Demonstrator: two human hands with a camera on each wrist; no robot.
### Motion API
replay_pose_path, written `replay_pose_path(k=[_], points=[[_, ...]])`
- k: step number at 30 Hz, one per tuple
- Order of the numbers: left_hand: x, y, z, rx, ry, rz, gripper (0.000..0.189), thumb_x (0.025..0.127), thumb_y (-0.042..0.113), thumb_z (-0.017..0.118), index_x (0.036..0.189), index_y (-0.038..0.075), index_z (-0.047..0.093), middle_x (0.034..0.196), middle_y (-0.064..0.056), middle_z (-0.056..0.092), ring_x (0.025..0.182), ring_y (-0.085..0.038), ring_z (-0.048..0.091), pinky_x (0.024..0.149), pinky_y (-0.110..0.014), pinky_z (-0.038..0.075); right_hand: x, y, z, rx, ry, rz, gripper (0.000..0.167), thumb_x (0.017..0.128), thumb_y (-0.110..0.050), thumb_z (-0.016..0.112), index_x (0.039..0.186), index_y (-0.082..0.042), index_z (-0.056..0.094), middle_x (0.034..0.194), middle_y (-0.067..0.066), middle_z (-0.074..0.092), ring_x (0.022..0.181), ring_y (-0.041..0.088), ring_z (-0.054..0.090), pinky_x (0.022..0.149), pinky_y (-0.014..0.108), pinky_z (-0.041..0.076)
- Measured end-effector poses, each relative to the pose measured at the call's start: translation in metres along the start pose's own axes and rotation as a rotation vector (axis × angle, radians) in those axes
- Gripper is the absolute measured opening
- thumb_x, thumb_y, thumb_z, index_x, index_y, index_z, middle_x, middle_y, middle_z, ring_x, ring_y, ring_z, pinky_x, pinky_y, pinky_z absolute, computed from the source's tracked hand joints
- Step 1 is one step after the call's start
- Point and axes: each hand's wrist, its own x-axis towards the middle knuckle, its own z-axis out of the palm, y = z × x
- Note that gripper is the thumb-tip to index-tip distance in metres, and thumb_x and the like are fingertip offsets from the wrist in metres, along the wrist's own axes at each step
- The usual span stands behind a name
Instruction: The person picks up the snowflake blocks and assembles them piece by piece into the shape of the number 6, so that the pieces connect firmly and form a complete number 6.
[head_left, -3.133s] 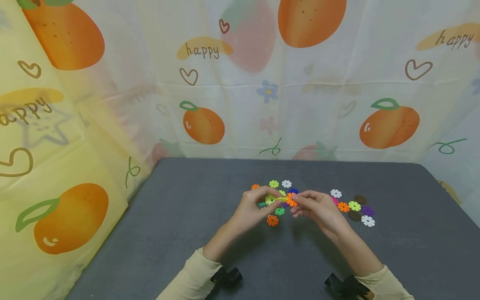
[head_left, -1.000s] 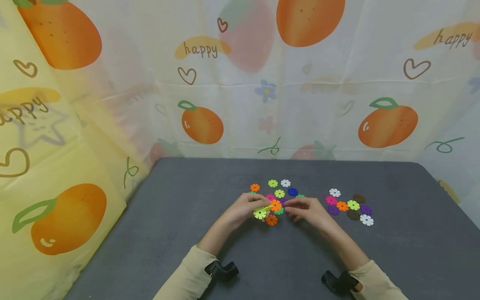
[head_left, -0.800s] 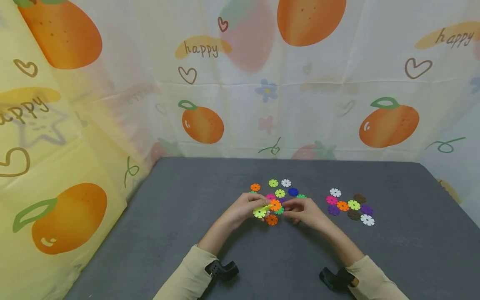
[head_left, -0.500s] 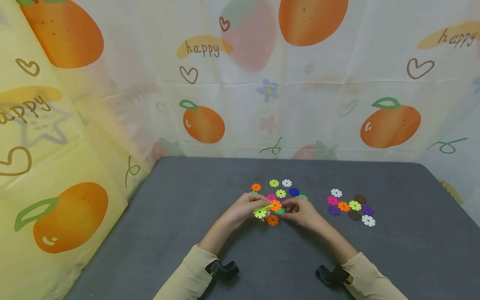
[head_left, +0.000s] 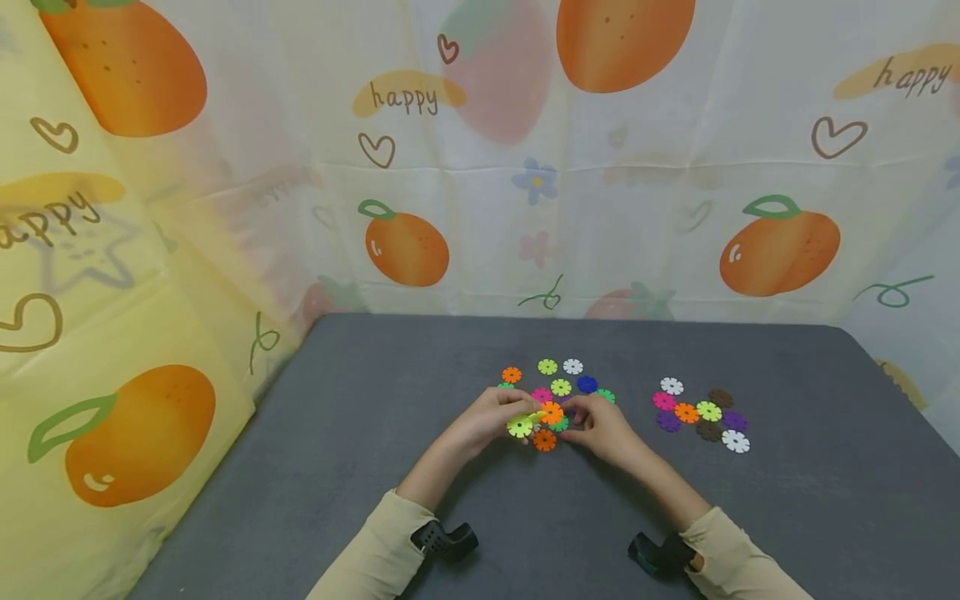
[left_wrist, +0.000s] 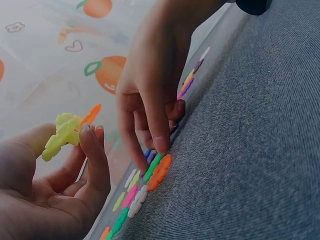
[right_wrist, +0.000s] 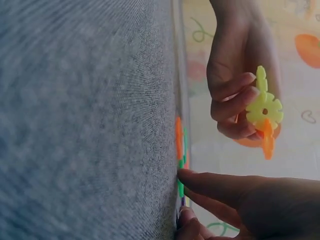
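Observation:
My left hand (head_left: 497,418) pinches a yellow-green toothed disc (head_left: 519,427) with an orange disc (head_left: 551,412) slotted into it, held just above the table. The same pair shows in the left wrist view as the yellow-green disc (left_wrist: 62,135) and in the right wrist view as the yellow-green disc (right_wrist: 265,110). My right hand (head_left: 600,425) reaches down beside it, its straight fingertips (left_wrist: 160,145) touching a green disc (left_wrist: 152,167) that lies flat in the pile. An orange disc (head_left: 544,440) lies just in front of it.
Several loose coloured discs (head_left: 561,387) lie behind my hands on the grey table (head_left: 375,467). A second group of discs (head_left: 701,410) lies to the right. Fruit-print cloth walls (head_left: 480,183) stand at the back and left.
My right hand let go of the joined discs and moved left and down onto the pile. My left hand lowered the yellow-green and orange pair and has held still since.

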Motion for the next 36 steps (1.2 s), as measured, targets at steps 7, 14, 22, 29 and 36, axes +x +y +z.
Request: replay_pose_path(k=[7,14,22,29,36], points=[[0.0,0.001,0.0,0.009,0.022,-0.001,0.031,0.097,0.019,0.058,0.111,-0.007,0.067,0.097,-0.002,0.065,0.074,-0.009,0.058,0.062,-0.027,0.057,-0.005,-0.002,-0.001,0.09,0.05,0.067,0.024,0.074,-0.005,0.082,0.089,-0.001,0.064,0.082,0.01,0.062,0.062,0.01,0.049,0.053,0.019,0.043],[-0.001,0.006,0.001,0.032,0.067,-0.016,0.029,0.097,0.021,0.058,0.109,-0.003,0.069,0.1,-0.006,0.065,0.069,-0.011,0.06,0.061,-0.028,0.058,-0.014,-0.008,-0.007,0.312,0.121,0.103,0.013,0.084,-0.002,0.073,0.096,0.003,0.068,0.076,0.015,0.069,0.059,0.015,0.064,0.055,0.025,0.057],[-0.007,0.016,0.002,0.026,0.128,0.023,0.028,0.097,0.019,0.056,0.11,-0.003,0.069,0.093,-0.017,0.067,0.059,-0.01,0.059,0.059,-0.029,0.056,-0.022,-0.02,-0.016,0.52,0.199,0.007,0.018,0.089,-0.007,0.07,0.102,0.006,0.067,0.097,0.027,0.07,0.073,0.015,0.072,0.072,0.028,0.062],[-0.009,0.02,0.006,0.051,0.179,0.045,0.027,0.096,0.02,0.057,0.101,-0.003,0.069,0.096,-0.016,0.07,0.058,-0.01,0.058,0.057,-0.026,0.054,-0.025,-0.024,-0.017,0.544,0.192,-0.011,0.017,0.089,-0.007,0.07,0.101,0.005,0.066,0.098,0.025,0.07,0.075,0.016,0.073,0.075,0.031,0.062],[-0.011,0.023,0.007,0.071,0.192,0.054,0.025,0.095,0.02,0.058,0.1,-0.002,0.07,0.091,-0.015,0.069,0.058,-0.011,0.057,0.058,-0.029,0.054,-0.026,-0.027,-0.017,0.532,0.193,-0.031,0.014,0.089,-0.006,0.069,0.099,0.003,0.066,0.098,0.024,0.07,0.077,0.02,0.073,0.075,0.031,0.062]])
